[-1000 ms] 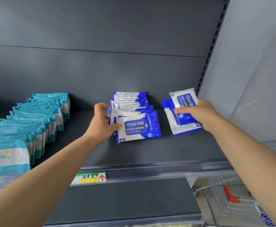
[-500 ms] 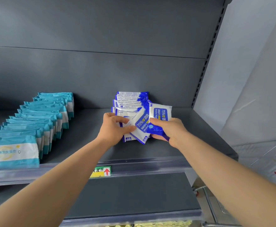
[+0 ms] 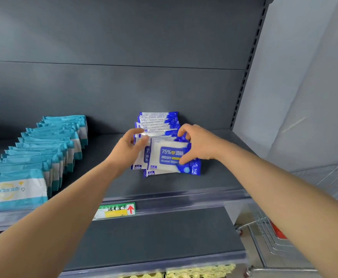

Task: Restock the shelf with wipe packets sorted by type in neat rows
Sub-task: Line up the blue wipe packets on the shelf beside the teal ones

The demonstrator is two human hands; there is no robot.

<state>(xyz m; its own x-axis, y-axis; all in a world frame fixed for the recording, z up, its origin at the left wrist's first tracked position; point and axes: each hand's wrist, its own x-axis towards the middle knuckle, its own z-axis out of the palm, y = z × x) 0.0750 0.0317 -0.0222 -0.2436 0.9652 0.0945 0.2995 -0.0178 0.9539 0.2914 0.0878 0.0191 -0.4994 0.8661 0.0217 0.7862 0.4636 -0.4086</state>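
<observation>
A row of blue-and-white alcohol wipe packets (image 3: 158,122) stands in the middle of the dark grey shelf (image 3: 184,185). At its front leans a packet marked 75% (image 3: 168,155). My right hand (image 3: 200,145) grips this front packet by its right side, thumb below and fingers over its top edge. My left hand (image 3: 129,149) holds the left side of the front packets, fingers curled over their tops. A long row of teal-and-white wipe packets (image 3: 44,149) runs along the shelf's left part.
A clear price rail (image 3: 184,199) with a green and yellow label (image 3: 116,211) edges the shelf. A lower shelf (image 3: 154,237) lies beneath. A wire cart with red parts (image 3: 274,233) stands at the lower right, beside a pale wall (image 3: 304,97).
My right hand brought its blue packets from the right side of the shelf to the front of the blue row and turned them upright. My left hand rose to the packets' tops.
</observation>
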